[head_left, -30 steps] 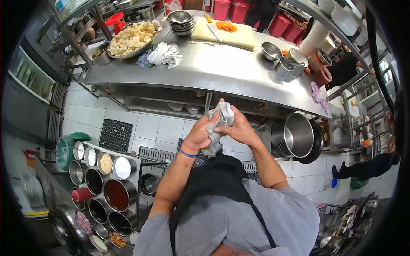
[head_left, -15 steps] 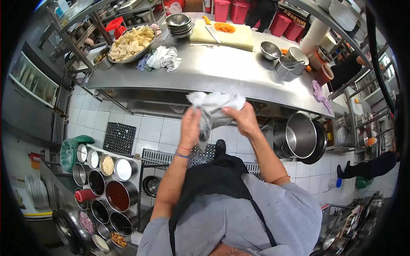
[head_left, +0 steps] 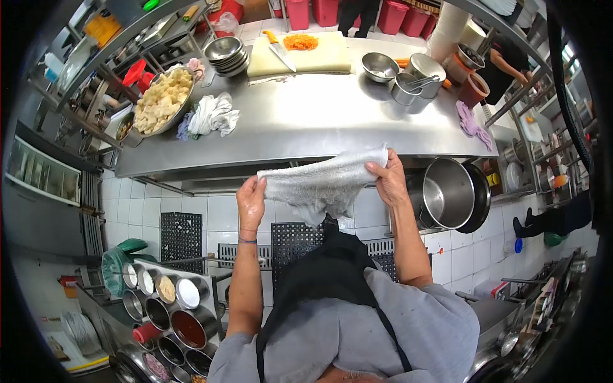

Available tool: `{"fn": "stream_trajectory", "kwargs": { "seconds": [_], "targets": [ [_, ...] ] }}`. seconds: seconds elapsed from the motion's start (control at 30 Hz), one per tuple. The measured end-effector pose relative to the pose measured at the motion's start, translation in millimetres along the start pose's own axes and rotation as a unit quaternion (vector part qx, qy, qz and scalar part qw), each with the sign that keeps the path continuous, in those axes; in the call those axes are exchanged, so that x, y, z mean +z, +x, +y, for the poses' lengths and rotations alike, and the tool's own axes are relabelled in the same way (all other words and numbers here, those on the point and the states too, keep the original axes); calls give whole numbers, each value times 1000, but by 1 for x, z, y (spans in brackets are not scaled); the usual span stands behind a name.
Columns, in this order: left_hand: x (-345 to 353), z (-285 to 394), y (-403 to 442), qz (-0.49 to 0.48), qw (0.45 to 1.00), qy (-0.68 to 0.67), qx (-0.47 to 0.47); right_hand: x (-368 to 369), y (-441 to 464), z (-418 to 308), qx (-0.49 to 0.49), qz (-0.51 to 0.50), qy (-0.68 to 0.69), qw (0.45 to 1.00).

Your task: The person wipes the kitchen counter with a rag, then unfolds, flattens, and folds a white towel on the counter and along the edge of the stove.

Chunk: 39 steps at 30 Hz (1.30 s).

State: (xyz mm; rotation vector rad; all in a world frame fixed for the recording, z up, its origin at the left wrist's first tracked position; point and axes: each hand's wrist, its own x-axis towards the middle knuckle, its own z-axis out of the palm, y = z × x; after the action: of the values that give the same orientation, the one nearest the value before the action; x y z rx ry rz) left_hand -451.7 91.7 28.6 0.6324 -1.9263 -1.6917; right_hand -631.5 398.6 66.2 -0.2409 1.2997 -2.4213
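While one pale cloth (head_left: 322,182) spans the gap between a left hand (head_left: 251,201) and a right hand (head_left: 391,179), a person in a gray shirt (head_left: 408,313) and one black apron (head_left: 322,274) faces a steel counter (head_left: 300,124). The left hand pinches the cloth's 9 o'clock end, thumb and fingers closed on the fabric; the right grips the opposite end at 3 o'clock, thumb on top, and the middle sags in loose folds toward 6. Clockwise from the cloth, on the counter: at 10 o'clock, one broad pan (head_left: 181,113) of pale chunks (head_left: 163,99) beside one crumpled white heap of cloth (head_left: 215,115); at 11, one stack of steel bowls (head_left: 227,56), their exact number hard to tell; at 12, one cutting board (head_left: 329,59) bearing one yellow-handled knife (head_left: 281,54) and one pile of orange shreds (head_left: 300,42); at 1, a single steel bowl (head_left: 379,66); at 2, one lilac cloth (head_left: 472,121). One large pot (head_left: 449,196) stands at 3 o'clock. At 8, four round containers (head_left: 204,288) form a row near one red bottle (head_left: 145,332).
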Motion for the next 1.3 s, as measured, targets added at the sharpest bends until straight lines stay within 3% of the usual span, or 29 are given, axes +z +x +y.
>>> {"fn": "stream_trajectory", "kwargs": {
  "seconds": [0.03, 0.2, 0.33, 0.43, 0.5, 0.57, 0.6, 0.67, 0.77, 0.8, 0.87, 0.9, 0.93, 0.97, 1.03, 1.07, 1.3],
  "targets": [
    [2, -3, 1, -14, 998, -36, -47, -9, 4, 0, 7, 3, 6, 1000],
    [29, -39, 20, -70, 986, -134, -76, -25, 33, 1, 31, 60, 34, 997],
    [41, -25, 48, -70, 977, -123, -157, -31, 68, -11, 22, 58, -16, 998],
    [59, 3, 93, -23, 974, -202, -99, -18, 118, -21, -26, 73, -116, 990],
    [70, 11, 148, 5, 988, -134, -77, -14, 170, -23, -85, 79, -198, 973],
    [82, -28, 209, 28, 992, -124, -17, -29, 240, 20, -171, 151, -394, 890],
    [83, -62, 231, 24, 999, 20, -16, -45, 264, 50, -159, 160, -473, 852],
    [85, -119, 272, 19, 954, 300, -10, -66, 307, 95, -138, 173, -619, 754],
    [105, -93, 277, 81, 935, 345, -24, -45, 305, 75, -24, 201, -660, 724],
    [111, -84, 268, 118, 921, 370, 35, -47, 302, 77, -86, 196, -699, 682],
    [127, -70, 255, 185, 877, 415, 158, -31, 284, 83, -173, 151, -711, 665],
    [135, -86, 249, 89, 909, 375, 162, -21, 274, 88, -221, 129, -712, 654],
    [142, -103, 240, -8, 930, 330, 163, -14, 259, 104, -206, 79, -706, 673],
    [153, -97, 228, -33, 901, 407, 148, -7, 244, 121, -192, 29, -698, 689],
    [180, -72, 217, -78, 824, 548, 119, 7, 234, 142, -122, 42, -753, 646],
    [182, -73, 225, -79, 824, 549, 118, 11, 239, 145, -87, 49, -777, 622],
    [195, -91, 291, -72, 814, 564, 118, 1, 321, 148, -156, -11, -772, 616]
  ]
}}
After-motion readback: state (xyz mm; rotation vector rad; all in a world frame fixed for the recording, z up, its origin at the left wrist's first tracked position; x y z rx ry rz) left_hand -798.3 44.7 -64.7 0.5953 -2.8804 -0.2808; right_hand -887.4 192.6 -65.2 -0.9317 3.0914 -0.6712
